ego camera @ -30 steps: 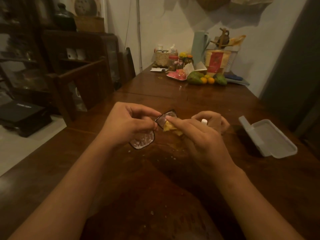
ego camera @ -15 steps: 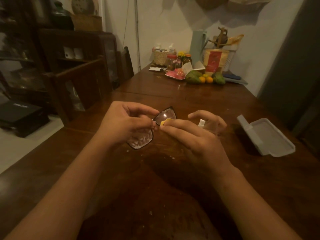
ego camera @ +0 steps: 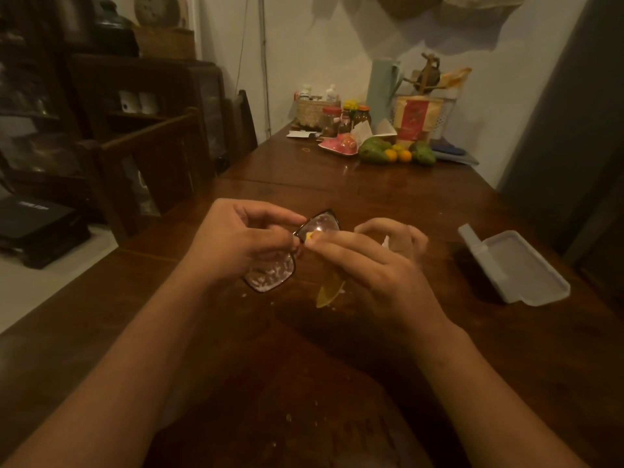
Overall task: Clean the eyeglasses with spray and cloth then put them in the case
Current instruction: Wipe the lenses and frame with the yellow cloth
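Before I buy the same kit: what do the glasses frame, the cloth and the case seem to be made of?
The eyeglasses frame looks like glossy black plastic: thin dark rim with a sheen, though metal can't be ruled out. The yellow cloth seems soft thin fabric, maybe microfibre: it droops limply from the right hand. The case, lying open, looks like matte, translucent pale plastic: rigid moulded edges and rounded corners.

Black-framed eyeglasses [ego camera: 293, 248]: bridge and temples hidden behind left hand [ego camera: 236, 243]. Yellow cleaning cloth [ego camera: 329, 292]: mostly covered by right hand [ego camera: 374, 265]; only a pinched tip and lower corner show. Small white spray bottle [ego camera: 385, 241]: blurred, largely hidden behind the right hand's fingers. Both forearms cut off by lower edge.
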A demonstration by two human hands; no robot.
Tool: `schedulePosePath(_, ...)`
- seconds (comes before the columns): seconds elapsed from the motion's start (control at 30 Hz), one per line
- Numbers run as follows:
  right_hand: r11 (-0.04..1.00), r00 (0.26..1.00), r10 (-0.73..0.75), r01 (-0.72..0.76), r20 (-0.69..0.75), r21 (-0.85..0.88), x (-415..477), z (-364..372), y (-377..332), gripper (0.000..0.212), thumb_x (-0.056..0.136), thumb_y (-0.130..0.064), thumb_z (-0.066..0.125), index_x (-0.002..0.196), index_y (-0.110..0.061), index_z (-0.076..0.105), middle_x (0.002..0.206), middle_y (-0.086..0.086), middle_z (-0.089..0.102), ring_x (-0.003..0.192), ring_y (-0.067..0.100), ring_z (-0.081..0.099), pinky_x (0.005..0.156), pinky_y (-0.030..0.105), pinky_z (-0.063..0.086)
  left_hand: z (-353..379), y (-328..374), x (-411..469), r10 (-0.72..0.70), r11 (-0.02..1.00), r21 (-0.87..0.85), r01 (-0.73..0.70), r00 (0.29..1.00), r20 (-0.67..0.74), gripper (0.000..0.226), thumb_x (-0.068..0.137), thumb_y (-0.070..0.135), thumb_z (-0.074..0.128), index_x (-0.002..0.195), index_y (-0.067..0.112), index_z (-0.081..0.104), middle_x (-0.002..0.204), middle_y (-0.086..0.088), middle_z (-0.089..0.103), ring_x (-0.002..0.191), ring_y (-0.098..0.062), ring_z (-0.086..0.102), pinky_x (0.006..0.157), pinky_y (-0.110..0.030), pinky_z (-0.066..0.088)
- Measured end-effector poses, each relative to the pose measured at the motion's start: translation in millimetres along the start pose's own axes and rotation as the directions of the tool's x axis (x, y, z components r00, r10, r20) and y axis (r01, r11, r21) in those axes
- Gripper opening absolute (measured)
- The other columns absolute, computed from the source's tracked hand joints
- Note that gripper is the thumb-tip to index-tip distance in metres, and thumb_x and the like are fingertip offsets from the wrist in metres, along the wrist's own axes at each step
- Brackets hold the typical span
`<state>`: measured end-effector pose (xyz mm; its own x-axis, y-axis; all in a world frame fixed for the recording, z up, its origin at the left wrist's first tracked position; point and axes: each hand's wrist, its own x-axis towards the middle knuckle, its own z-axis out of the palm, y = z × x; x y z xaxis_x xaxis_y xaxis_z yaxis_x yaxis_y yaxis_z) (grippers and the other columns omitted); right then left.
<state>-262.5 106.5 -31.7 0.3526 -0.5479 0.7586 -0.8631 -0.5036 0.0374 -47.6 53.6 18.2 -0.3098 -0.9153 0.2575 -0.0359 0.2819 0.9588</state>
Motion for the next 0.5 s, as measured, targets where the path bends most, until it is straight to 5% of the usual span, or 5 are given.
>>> schedulePosePath(0.13,0.968,0.986,0.164,-0.157,-0.018,0.193,1.5,-2.5,6.8,0.035,0.102,-0.038,0.052,0.134,-0.028,0.061,0.128,-0.007,0.068,0.119,0.029,0.061,0.094,0.053,0.048,0.6,2.0,-2.5,0.017,0.999,-0.033,-0.016,0.999,0.046,0.028,0.071,-0.006,0.073,0.089,0.015,0.079,0.071,-0.017,0.074,0.065,-0.022,0.074,0.062,-0.030,0.059)
schedulePosePath(0.2,0.961,0.981,0.171,-0.144,-0.097,0.237,5.8,-5.2,4.6,0.027,0.098,-0.026,0.062,0.123,-0.017,0.069,0.120,-0.001,0.072,0.111,0.020,0.067,0.105,0.023,0.040,1.5,1.8,-2.6,0.035,0.999,-0.012,-0.034,0.997,0.065,0.029,0.073,-0.006,0.073,0.089,0.016,0.079,0.073,-0.017,0.075,0.067,-0.023,0.074,0.064,-0.030,0.059)
schedulePosePath(0.27,0.964,0.975,0.165,-0.127,-0.149,0.235,10.3,-6.2,-1.2,0.022,0.093,-0.018,0.070,0.114,-0.011,0.074,0.116,0.002,0.074,0.108,0.012,0.067,0.102,0.012,0.031,3.3,1.1,-2.6,0.042,0.999,0.002,-0.043,0.996,0.073,0.030,0.075,-0.009,0.071,0.088,0.017,0.079,0.073,-0.016,0.075,0.067,-0.023,0.074,0.064,-0.030,0.060)
schedulePosePath(0.37,0.969,0.977,0.144,-0.107,-0.157,0.222,10.4,-2.9,-6.1,0.020,0.091,-0.018,0.074,0.109,-0.013,0.077,0.117,-0.001,0.074,0.110,0.010,0.066,0.104,0.015,0.026,5.4,0.3,-2.4,0.037,0.999,-0.002,-0.037,0.996,0.087,0.029,0.075,-0.012,0.070,0.088,0.013,0.078,0.071,-0.016,0.074,0.064,-0.020,0.073,0.060,-0.025,0.058)
schedulePosePath(0.5,0.958,0.978,0.181,-0.151,-0.106,0.244,7.0,-5.5,1.7,0.023,0.096,-0.027,0.067,0.116,-0.019,0.074,0.123,-0.008,0.069,0.114,0.010,0.066,0.107,0.029,0.036,5.0,-1.9,-0.6,0.030,1.000,0.006,-0.030,0.996,0.083,0.027,0.075,-0.011,0.070,0.089,0.011,0.078,0.072,-0.017,0.074,0.063,-0.021,0.073,0.057,-0.021,0.055)
